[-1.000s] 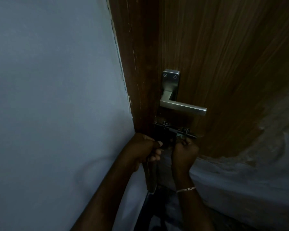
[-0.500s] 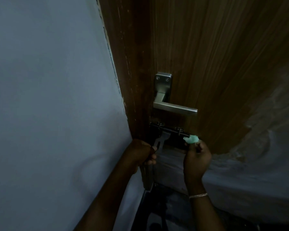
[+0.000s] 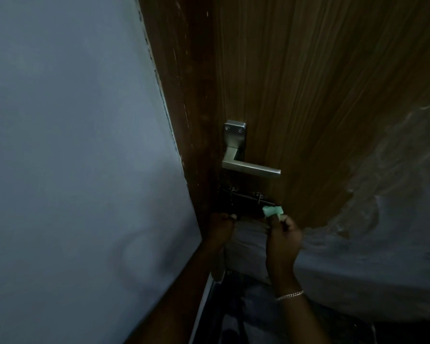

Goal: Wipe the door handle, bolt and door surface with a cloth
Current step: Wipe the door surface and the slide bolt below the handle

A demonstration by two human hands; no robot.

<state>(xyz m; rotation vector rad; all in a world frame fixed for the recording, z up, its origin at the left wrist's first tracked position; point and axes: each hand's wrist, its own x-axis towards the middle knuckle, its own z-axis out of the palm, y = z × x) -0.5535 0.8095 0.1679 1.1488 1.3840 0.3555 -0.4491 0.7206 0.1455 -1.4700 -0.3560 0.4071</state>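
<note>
The right hand [image 3: 283, 235] pinches a green cloth [image 3: 273, 211] at the right end of the bolt [image 3: 246, 197], while the left hand [image 3: 221, 228] curls under the other end, its grip too dark to tell.

**A:** What does the person have on?

**B:** Little of it shows. The left forearm [image 3: 174, 301] and the right forearm [image 3: 302, 319] are both bare all the way down to the bottom edge.

**A:** Any jewellery?

**B:** One piece, a thin chain bracelet [image 3: 289, 295] at the wrist just under the right grip [image 3: 282, 240]. It's pale metal with small flat links that catch the dim light.

**A:** And lower down?

**B:** There's a bluish patch [image 3: 248, 309] between the arms. It's too dark to tell whether that's clothing.
</note>
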